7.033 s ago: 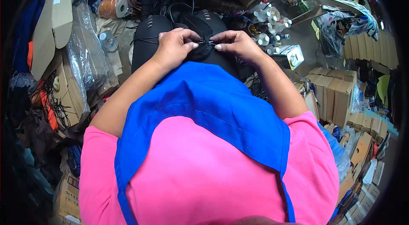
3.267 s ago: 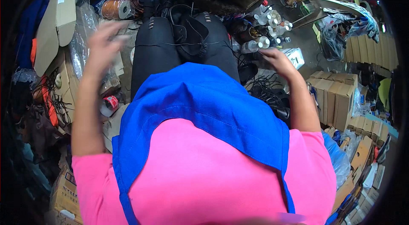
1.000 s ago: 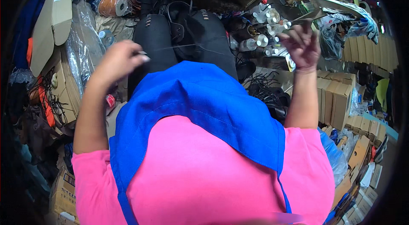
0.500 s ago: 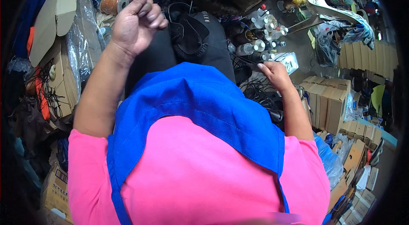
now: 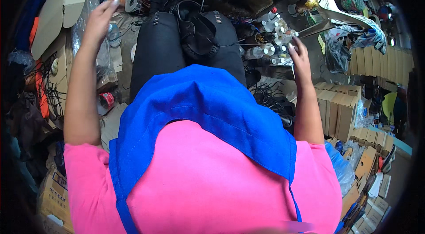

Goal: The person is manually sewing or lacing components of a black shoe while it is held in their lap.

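A black shoe (image 5: 199, 34) lies in my lap between my knees, its opening toward me. A dark thin cord loops up from its far end. My left hand (image 5: 99, 21) is raised at the far left, beside an orange spool (image 5: 123, 1); its fingers are stretched out, the thumb apart, and I see nothing in it. On the other side, my right hand (image 5: 301, 59) is held up near the bottles, thumb and fingers drawn close together. A faint thin line runs from the shoe toward this hand, but what the fingers hold is too fine to make out.
Several plastic bottles (image 5: 268, 50) stand on the floor at the right. Cardboard boxes (image 5: 338, 105) are stacked nearer to me on that side. A large cardboard piece (image 5: 57, 17) leans at the left, and a red-labelled bottle (image 5: 106, 100) lies by my left forearm.
Both hands have moved outward: the left went left and its closed fist opened, the right went up and slightly right. The shoe stays in my lap, now more exposed.
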Demonstrator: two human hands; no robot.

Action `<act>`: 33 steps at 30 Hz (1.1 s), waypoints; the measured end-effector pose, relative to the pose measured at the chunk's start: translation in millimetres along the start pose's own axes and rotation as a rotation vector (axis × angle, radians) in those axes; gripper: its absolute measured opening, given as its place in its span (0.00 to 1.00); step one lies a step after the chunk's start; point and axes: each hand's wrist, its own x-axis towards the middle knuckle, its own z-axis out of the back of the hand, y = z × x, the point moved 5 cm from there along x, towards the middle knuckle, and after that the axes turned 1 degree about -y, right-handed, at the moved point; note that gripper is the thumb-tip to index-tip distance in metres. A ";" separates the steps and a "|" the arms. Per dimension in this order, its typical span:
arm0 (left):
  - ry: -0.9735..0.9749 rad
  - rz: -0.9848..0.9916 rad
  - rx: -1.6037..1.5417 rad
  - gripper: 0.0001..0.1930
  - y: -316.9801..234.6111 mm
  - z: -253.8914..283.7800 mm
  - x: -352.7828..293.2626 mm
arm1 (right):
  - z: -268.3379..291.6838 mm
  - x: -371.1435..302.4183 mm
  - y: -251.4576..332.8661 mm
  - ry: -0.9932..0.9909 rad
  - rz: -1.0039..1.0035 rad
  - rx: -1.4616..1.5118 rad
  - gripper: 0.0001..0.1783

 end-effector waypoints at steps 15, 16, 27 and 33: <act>0.059 0.050 0.722 0.21 -34.3 -104.4 2.8 | -160.6 -4.4 120.1 0.865 0.086 -0.168 0.22; 0.059 0.049 0.726 0.21 -29.9 -99.7 -1.9 | -162.7 -9.3 116.2 0.820 0.095 -0.231 0.22; -0.483 -0.213 0.527 0.14 -37.6 -23.8 -56.0 | -208.9 -37.5 136.8 0.737 0.047 -0.142 0.20; -0.543 -0.140 0.599 0.13 -32.0 1.5 -74.7 | -229.2 -40.1 147.4 0.833 0.086 -0.059 0.20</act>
